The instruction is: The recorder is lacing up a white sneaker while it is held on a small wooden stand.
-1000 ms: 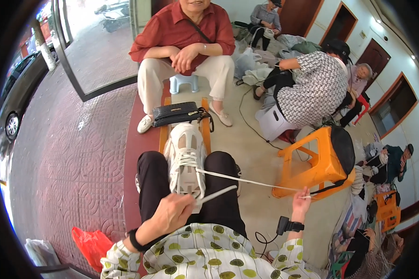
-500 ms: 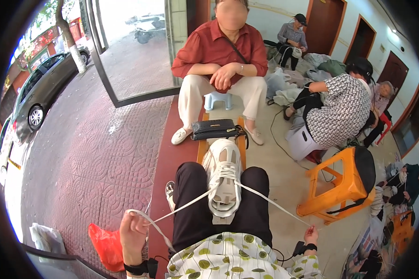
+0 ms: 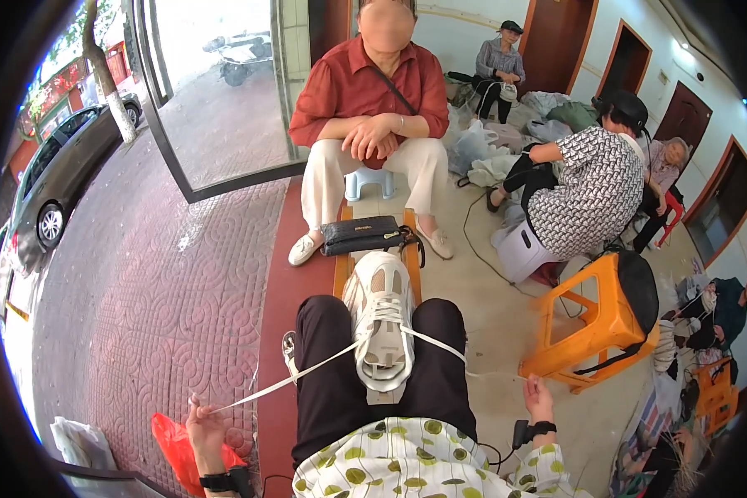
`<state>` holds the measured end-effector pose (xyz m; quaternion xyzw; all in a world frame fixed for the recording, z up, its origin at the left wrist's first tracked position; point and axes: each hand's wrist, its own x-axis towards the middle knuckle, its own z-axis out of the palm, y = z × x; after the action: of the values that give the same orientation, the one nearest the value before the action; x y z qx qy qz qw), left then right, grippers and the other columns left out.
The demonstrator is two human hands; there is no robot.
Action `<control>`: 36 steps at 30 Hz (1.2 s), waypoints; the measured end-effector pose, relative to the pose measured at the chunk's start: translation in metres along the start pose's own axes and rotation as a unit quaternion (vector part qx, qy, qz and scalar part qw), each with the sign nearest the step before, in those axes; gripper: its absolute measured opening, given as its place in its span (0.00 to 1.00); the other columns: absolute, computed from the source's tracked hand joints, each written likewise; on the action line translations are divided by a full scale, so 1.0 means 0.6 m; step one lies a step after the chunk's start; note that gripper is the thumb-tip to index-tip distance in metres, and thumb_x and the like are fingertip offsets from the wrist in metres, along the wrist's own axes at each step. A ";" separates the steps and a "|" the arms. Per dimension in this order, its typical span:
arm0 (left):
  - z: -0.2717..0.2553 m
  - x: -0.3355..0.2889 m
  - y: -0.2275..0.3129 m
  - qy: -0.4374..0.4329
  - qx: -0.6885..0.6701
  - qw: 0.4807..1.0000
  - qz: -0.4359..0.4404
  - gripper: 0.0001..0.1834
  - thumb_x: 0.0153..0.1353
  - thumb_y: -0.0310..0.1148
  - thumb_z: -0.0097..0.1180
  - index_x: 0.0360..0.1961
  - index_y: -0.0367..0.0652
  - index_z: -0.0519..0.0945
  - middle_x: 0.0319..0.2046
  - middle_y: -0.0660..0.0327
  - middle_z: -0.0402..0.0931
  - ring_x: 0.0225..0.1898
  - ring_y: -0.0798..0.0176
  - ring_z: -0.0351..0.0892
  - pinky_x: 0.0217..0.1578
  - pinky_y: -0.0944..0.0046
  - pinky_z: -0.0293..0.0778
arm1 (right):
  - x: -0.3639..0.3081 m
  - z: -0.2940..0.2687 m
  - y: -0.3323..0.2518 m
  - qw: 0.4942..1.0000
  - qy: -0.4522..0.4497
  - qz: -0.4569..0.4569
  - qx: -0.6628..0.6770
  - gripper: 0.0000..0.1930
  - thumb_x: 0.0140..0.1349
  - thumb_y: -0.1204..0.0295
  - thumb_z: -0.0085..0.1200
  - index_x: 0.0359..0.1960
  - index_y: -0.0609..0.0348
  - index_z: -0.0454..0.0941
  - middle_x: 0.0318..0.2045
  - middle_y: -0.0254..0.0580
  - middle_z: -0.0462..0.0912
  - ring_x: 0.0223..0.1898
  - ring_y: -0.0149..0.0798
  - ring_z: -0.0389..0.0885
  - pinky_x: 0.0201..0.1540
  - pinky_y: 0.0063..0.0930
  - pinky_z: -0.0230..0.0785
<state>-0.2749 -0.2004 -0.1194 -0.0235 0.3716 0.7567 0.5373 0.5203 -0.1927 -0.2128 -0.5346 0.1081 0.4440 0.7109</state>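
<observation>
A white-and-beige sneaker (image 3: pixel 383 290) stands between my knees, toe away from me, its laces crossing over the tongue. My left hand (image 3: pixel 205 425) is out to the left, fingers pinched on a flat white shoelace (image 3: pixel 286 383) that runs taut to the shoe. On the right, my right hand (image 3: pixel 539 400) has its fingertips together at the end of the other lace strand (image 3: pixel 436 341). That strand hangs slack, bending down past my right knee, and its far part is faint and blurred.
A black handbag (image 3: pixel 360 236) lies on an orange stool (image 3: pixel 341 274) beyond the shoe. Facing me sits a person in a red shirt (image 3: pixel 365 83). An orange stool (image 3: pixel 589 324) stands at right; a red plastic bag (image 3: pixel 168 448) lies at lower left. Several people sit behind.
My left hand has moved outward and down, and the lace looped over it is now drawn straight. The right strand went from taut to slack as my right hand rose slightly.
</observation>
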 end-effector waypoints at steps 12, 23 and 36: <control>-0.054 -0.006 0.081 0.065 0.054 0.993 0.080 0.11 0.74 0.37 0.47 0.51 0.45 0.75 0.25 0.70 0.73 0.17 0.76 0.65 0.13 0.73 0.59 | -0.267 0.420 0.058 0.796 -0.376 -0.282 -0.382 0.10 0.69 0.70 0.55 0.41 0.64 0.82 0.32 0.40 0.86 0.29 0.29 0.83 0.34 0.22 0.77; 0.289 -0.104 -0.200 -0.236 0.530 0.813 0.053 0.09 0.69 0.29 0.51 0.34 0.40 0.82 0.18 0.68 0.74 0.17 0.76 0.68 0.18 0.72 0.62 | -0.291 0.463 0.129 0.640 -0.425 -0.494 -0.407 0.04 0.66 0.75 0.56 0.40 0.60 0.81 0.28 0.43 0.83 0.29 0.41 0.84 0.32 0.31 0.74; 0.344 -0.139 -0.270 -0.314 0.684 0.615 0.235 0.06 0.63 0.33 0.58 0.32 0.47 0.85 0.22 0.55 0.81 0.24 0.48 0.82 0.24 0.55 0.75 | -0.308 0.442 0.137 0.629 -0.371 -0.537 -0.423 0.05 0.66 0.75 0.55 0.41 0.60 0.81 0.28 0.40 0.82 0.28 0.40 0.80 0.33 0.32 0.72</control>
<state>-0.0301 -0.1218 -0.0208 0.6782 0.5827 0.3452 0.2851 0.2663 -0.0582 -0.0436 -0.5300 -0.6707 0.1410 0.4994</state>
